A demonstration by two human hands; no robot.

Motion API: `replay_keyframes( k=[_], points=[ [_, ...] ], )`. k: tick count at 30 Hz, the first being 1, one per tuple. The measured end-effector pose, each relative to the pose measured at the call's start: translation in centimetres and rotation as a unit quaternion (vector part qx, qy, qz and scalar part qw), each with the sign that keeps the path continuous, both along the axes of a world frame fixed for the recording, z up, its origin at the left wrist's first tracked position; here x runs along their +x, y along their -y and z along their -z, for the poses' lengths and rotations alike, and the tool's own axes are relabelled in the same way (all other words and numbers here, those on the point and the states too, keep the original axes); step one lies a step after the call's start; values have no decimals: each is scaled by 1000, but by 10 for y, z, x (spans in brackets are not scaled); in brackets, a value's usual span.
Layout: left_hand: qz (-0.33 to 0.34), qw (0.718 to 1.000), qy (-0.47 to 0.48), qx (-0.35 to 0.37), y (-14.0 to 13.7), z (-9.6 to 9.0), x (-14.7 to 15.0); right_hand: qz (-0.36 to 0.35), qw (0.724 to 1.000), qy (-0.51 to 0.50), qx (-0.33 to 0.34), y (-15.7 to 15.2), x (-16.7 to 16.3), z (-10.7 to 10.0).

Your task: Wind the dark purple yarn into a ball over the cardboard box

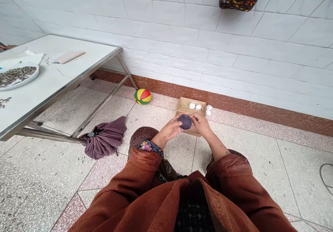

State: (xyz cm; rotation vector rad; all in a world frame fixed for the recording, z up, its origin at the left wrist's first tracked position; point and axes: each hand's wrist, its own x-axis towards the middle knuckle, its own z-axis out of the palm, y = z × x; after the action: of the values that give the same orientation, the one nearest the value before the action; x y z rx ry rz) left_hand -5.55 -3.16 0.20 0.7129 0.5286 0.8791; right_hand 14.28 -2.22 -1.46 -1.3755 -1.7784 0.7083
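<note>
A dark purple-grey ball of yarn [185,121] sits in my left hand [171,128], whose fingers close around its left side. My right hand [202,123] is at the ball's right edge, thumb and fingers pinched together; whether they grip a strand of the yarn is too small to make out. Just beyond and partly under my hands stands an open cardboard box [181,103] on the floor. Inside it lie white balls of yarn [192,105] with a loose strand, and more white balls [209,108] rest on the floor against its right side.
A red, yellow and green ball [143,96] lies by the metal leg of a white table [85,60] at left. A purple cloth bag [105,138] is on the floor near the table. On the table is a white plate [36,73] of dried pieces. The tiled wall [169,37] runs behind.
</note>
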Motion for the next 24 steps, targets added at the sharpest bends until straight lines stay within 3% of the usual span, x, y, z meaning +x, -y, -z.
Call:
replay_keyframes(
  k=[3,6,10,12,18,24],
  points=[
    [-65,998,11,-12,-6,3,2,-37,997,71,4,12,0,8],
    [-130,991,-8,-37,-11,9,1,-128,986,109,15,27,-4,8],
    [-178,981,-62,-50,-15,16,-3,-264,959,107,12,46,-10,-4],
    [-178,979,-92,-41,-15,19,-4,-291,953,77,9,50,-11,-15],
    [-101,982,-158,25,-8,29,-5,-213,976,-48,4,42,5,-39],
    [53,986,-132,92,1,30,-2,-79,993,-73,57,21,16,-32]
  ],
)
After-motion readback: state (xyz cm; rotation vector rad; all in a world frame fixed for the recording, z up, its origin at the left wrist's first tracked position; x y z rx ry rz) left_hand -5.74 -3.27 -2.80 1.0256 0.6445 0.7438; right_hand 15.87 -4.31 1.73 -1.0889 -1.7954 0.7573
